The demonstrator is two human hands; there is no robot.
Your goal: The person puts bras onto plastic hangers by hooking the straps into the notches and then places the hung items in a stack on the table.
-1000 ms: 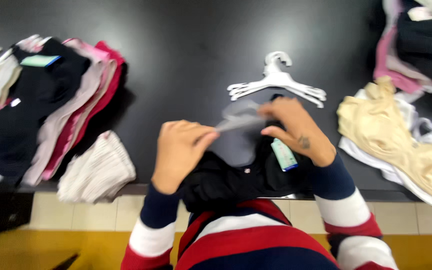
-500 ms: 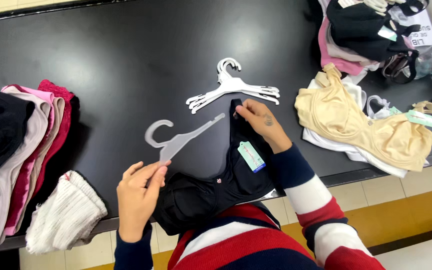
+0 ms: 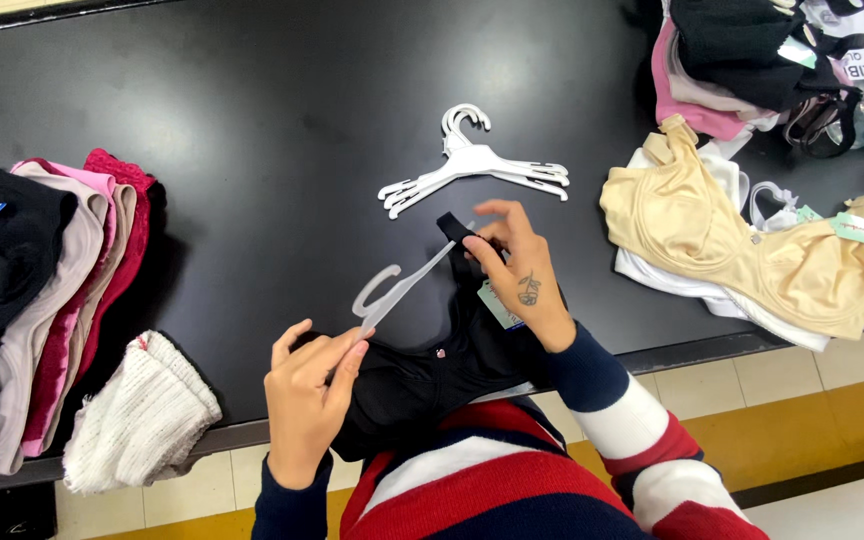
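At a black table (image 3: 252,120), you fit a black bra (image 3: 432,375) onto a grey hanger (image 3: 397,290). Your left hand (image 3: 307,395) pinches the hanger's near end against one side; your right hand (image 3: 517,270) pinches the strap (image 3: 452,228) at the far end. Next, it seems, the strap must seat in the clip.

A black bra (image 3: 432,375) lies at the lower centre of the frame, draped over the near table edge, cups bunched, one strap stretched up toward the middle (a small pale tag hangs beside it). A translucent grey plastic hanger (image 3: 397,290) slants across it, hook pointing up-left, one end at the strap.
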